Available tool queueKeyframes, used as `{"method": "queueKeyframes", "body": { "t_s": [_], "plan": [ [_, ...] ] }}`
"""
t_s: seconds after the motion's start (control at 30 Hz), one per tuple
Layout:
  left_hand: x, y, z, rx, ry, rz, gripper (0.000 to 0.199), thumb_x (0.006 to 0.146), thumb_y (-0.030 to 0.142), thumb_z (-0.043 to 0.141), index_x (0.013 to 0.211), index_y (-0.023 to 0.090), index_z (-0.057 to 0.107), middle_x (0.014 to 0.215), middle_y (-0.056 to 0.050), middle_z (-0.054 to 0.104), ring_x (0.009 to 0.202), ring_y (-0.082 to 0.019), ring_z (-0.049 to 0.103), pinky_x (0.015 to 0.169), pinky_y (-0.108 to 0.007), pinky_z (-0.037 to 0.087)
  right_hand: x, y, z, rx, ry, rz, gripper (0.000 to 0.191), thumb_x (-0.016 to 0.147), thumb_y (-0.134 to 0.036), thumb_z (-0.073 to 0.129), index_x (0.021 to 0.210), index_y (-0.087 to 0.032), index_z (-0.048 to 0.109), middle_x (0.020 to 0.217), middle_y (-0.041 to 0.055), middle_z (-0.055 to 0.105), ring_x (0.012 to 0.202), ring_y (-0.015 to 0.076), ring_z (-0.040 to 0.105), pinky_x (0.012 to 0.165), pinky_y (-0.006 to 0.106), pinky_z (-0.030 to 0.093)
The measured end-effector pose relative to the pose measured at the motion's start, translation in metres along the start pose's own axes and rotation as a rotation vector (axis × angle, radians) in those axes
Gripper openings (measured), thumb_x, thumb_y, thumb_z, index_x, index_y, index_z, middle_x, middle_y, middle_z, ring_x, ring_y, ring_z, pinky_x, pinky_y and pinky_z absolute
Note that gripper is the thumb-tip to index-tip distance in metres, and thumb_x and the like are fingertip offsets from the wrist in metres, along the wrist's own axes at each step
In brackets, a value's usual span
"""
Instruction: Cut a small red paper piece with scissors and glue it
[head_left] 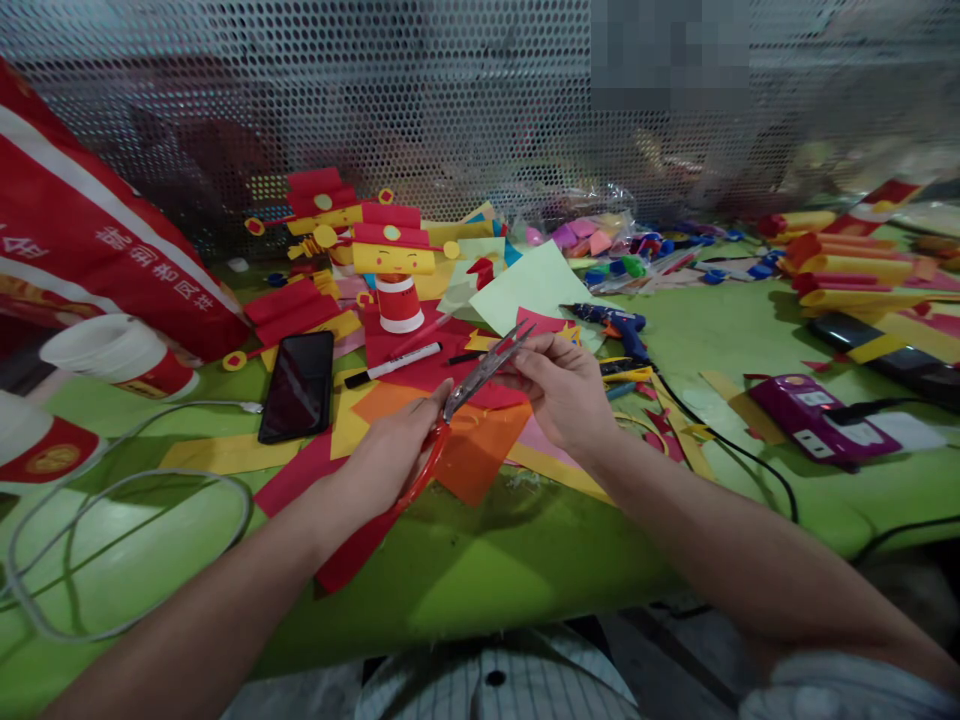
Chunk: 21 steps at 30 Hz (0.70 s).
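My left hand (390,450) is closed around the red-handled scissors (484,375), whose blades point up and to the right, slightly apart. Close to the blade tips, my right hand (562,385) pinches something too small to make out. Beneath both hands lie sheets of red paper (401,375) and orange paper (480,455). A black-and-white marker (394,365) rests just left of the blades. Behind them stands a paper cup figure (397,265) with a yellow face and a red hat.
A phone (296,385) lies left of the papers, beside a white cable (142,480) and stacked paper cups (120,355). A blue glue gun (611,325) and a purple power strip (821,420) are on the right. A perforated metal panel (450,110) closes off the back.
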<state>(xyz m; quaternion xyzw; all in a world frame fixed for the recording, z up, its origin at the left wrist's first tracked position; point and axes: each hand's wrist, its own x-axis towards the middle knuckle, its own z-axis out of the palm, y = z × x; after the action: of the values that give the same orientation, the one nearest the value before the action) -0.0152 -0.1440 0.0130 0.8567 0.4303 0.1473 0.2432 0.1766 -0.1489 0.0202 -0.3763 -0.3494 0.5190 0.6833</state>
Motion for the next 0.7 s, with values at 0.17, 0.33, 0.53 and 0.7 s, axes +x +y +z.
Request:
{"method": "queueKeyframes", "body": {
  "t_s": [0.17,0.33,0.53,0.7],
  "plan": [
    [-0.001,0.005,-0.003,0.027,-0.007,-0.009,0.042,0.080,0.019,0.039,0.121,0.019,0.050,0.095,-0.007,0.066,0.087,-0.022,0.062,0.082,-0.036,0.047,0.000,0.000,0.000,-0.009,0.004,0.010,0.019,0.054,-0.029,0.076,0.059,-0.022,0.058,0.059,-0.0043,0.063,0.056,0.0114,0.060,0.061,0.031,0.055],
    [-0.002,0.008,-0.005,0.030,-0.012,-0.014,0.038,0.081,0.019,0.040,0.117,0.021,0.052,0.086,-0.003,0.066,0.083,-0.020,0.062,0.080,-0.034,0.048,0.000,0.000,-0.001,-0.026,-0.008,0.003,0.021,0.055,-0.031,0.075,0.060,-0.022,0.058,0.060,-0.0039,0.064,0.056,0.0118,0.060,0.062,0.032,0.055],
    [0.000,0.003,-0.001,0.017,0.038,0.029,0.039,0.079,0.019,0.041,0.116,0.021,0.055,0.089,-0.005,0.068,0.086,-0.022,0.063,0.078,-0.034,0.049,0.001,-0.001,-0.002,-0.019,-0.018,-0.001,0.020,0.056,-0.031,0.076,0.059,-0.021,0.059,0.060,-0.0038,0.065,0.057,0.0121,0.062,0.063,0.032,0.056],
    [0.006,-0.002,-0.007,0.090,0.106,-0.032,0.049,0.080,0.021,0.041,0.129,0.022,0.045,0.110,-0.008,0.065,0.101,-0.025,0.060,0.085,-0.038,0.046,0.005,-0.001,-0.004,0.008,-0.011,0.076,0.023,0.052,-0.035,0.079,0.060,-0.021,0.062,0.060,-0.0036,0.065,0.058,0.0129,0.064,0.058,0.028,0.053]
  ]
}}
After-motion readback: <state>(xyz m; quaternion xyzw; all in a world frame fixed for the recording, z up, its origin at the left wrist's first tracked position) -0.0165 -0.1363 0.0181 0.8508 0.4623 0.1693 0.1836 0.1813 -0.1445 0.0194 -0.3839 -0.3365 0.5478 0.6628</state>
